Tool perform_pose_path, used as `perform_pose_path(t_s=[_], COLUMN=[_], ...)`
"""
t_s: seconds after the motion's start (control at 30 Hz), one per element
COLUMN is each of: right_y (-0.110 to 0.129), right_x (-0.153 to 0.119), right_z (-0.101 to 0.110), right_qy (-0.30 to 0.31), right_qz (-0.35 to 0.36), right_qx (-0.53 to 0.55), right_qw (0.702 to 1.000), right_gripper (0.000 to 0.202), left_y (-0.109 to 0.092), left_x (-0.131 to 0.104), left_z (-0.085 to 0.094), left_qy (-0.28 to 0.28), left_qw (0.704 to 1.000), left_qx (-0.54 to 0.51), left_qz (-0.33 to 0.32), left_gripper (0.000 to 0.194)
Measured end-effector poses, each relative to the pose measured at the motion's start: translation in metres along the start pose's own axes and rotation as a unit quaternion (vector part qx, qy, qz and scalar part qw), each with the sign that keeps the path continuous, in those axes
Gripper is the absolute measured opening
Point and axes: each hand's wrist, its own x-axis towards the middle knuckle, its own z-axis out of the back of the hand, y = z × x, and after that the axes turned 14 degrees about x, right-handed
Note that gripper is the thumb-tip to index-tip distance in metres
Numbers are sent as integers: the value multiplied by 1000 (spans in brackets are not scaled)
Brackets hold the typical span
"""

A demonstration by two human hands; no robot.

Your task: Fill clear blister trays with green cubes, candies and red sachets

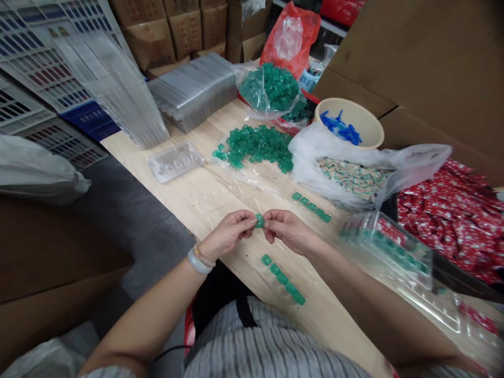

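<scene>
Green piece between two hands

Over the wooden counter (220,197), the left hand (232,231) and right hand (289,228) are pinching one small green piece (259,221) between them, while two rows of matching pieces (283,279) are lying nearby.

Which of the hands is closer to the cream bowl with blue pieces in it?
The right. The right hand is on the near side of the cream bowl, off to its left; the left hand is farther left, across the small green piece both hold.
</scene>
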Motion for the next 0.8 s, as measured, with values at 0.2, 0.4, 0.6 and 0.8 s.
perform_pose_path(t_s=[0.2, 0.4, 0.6, 0.8], right_y=[-4, -13, -11, -15], right_x=[1, 6, 11, 22], right_z=[6, 11, 9, 19], right_qy=[-22, -59, 36, 22], right_qz=[-38, 156, 252, 291], right_qx=[7, -190, -403, -526], right_qw=[999, 968, 879, 799], right_gripper=[25, 19, 16, 19], left_y=[13, 15, 16, 20], left_x=[1, 2, 5, 3], left_z=[-4, -1, 1, 8], left_qy=[-8, -55, -93, -189], left_qw=[994, 993, 995, 982], left_qx=[-113, -95, -20, 11], left_qz=[-9, 34, 14, -10], left_gripper=[20, 23, 25, 21])
